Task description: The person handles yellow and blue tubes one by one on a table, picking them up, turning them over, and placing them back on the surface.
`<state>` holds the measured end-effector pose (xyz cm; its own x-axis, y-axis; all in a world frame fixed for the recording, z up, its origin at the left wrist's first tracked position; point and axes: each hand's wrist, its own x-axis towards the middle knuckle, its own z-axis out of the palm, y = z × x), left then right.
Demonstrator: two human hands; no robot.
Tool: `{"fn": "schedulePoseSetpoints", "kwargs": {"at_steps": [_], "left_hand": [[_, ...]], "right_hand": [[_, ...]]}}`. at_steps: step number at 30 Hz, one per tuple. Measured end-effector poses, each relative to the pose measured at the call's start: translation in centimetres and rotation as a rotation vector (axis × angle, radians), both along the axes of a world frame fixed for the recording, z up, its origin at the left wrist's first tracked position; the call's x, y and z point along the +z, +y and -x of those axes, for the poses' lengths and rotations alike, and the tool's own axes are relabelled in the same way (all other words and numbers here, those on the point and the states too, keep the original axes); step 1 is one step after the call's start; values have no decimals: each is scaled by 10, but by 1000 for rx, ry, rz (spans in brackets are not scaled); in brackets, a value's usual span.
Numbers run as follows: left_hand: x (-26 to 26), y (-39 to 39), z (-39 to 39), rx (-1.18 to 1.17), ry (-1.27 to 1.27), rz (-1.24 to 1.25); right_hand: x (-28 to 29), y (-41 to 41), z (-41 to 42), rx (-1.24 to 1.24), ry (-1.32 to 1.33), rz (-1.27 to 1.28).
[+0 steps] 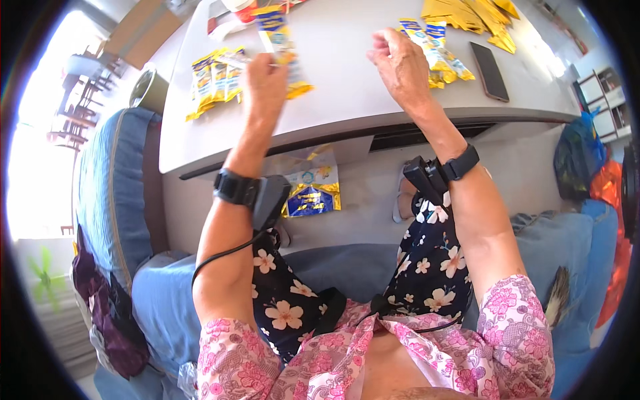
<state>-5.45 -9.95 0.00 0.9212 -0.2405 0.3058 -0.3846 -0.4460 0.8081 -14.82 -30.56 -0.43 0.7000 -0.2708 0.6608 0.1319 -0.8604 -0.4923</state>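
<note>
My left hand (267, 82) is above the left part of the white table, its fingers curled against a blurred yellow, blue and white snack packet (282, 42). Whether the fingers grip that packet cannot be told. Left of this hand several similar packets (212, 80) lie side by side. My right hand (397, 57) hovers over the table with its fingers loosely bent and apart, nothing seen in them. Just right of it, more such packets (437, 55) lie in a loose, crossed pile.
A smartphone (489, 71) and flat golden pouches (465, 17) lie at the right of the table (340, 95). A red and white container (242, 10) stands at the far left edge. Below the table's front edge is a larger printed bag (312, 192). A bin (149, 87) stands at left.
</note>
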Motion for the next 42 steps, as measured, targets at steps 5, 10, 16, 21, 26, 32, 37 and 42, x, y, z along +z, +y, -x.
{"fn": "schedulePoseSetpoints", "kwargs": {"at_steps": [5,10,16,21,26,32,37,42], "left_hand": [[0,49,-58,213,-253,-232],[17,37,-18,474,-320,-649],[-2,18,1,207,-492,-456],[-4,-24,42,-153,-109,-142],[3,-33,55,-323,486,406],[4,-17,44,-306,501,411],[6,-18,40,-284,472,401],[19,-6,23,-171,350,319]], "right_hand": [[15,-42,15,-494,152,399],[7,-67,21,-511,543,323],[-4,-69,11,-416,265,318],[1,-33,3,-48,158,-170],[-3,27,1,241,165,-504],[-9,47,2,319,44,-417],[3,48,10,342,99,-417],[6,14,15,54,-2,-55]]}}
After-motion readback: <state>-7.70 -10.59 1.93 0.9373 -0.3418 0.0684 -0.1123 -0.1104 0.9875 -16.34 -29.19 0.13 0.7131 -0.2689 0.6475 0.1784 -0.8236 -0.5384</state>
